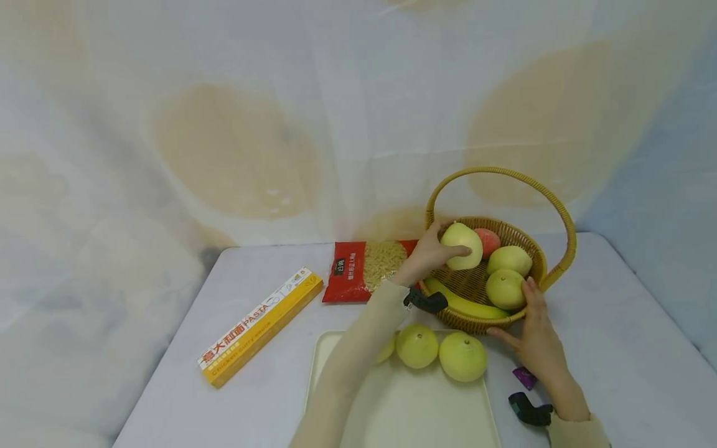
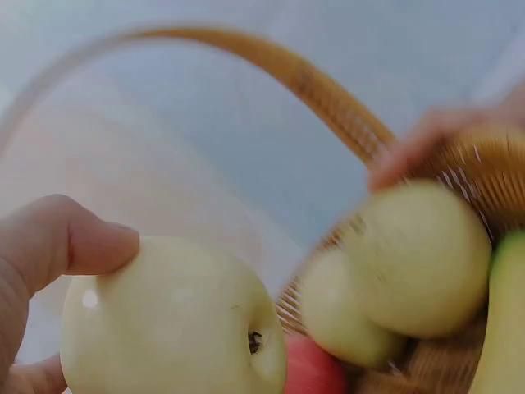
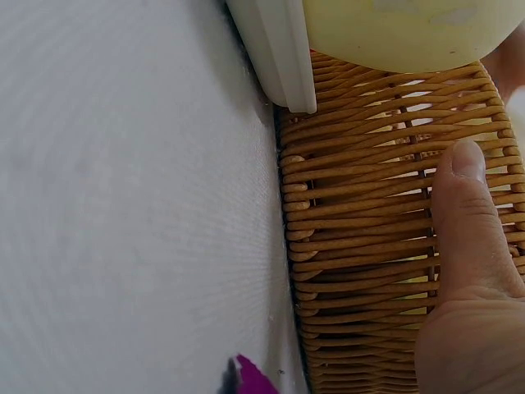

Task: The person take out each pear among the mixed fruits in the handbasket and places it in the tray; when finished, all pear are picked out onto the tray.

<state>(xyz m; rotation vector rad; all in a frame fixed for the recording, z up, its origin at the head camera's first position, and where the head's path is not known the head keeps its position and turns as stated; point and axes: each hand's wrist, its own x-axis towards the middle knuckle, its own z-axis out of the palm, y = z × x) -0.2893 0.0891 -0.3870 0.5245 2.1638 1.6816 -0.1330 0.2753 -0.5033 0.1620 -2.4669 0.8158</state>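
Note:
My left hand (image 1: pixel 434 254) holds a pale yellow-green apple (image 1: pixel 462 244) at the left side of the wicker basket (image 1: pixel 467 283). Thumb and fingers sit on opposite sides of the apple (image 2: pixel 176 316), whose stem hollow faces right in the left wrist view. Inside the basket lie two more pale green fruits (image 1: pixel 506 289), a red fruit (image 1: pixel 488 241) and a banana (image 1: pixel 465 305). My right hand (image 1: pixel 540 341) grips the basket's near right rim. Its thumb (image 3: pixel 472 217) presses the outer wicker wall while the other fingers reach over the rim, beside a green fruit.
Yellow-green round fruits (image 1: pixel 462 356) stand along the back of a cream tray (image 1: pixel 420 414), which reaches the basket's front. A red pasta bag (image 1: pixel 351 274) lies left of the basket, a yellow pasta box (image 1: pixel 260 326) farther left. A purple wrapper (image 1: pixel 524 377) lies by the right wrist.

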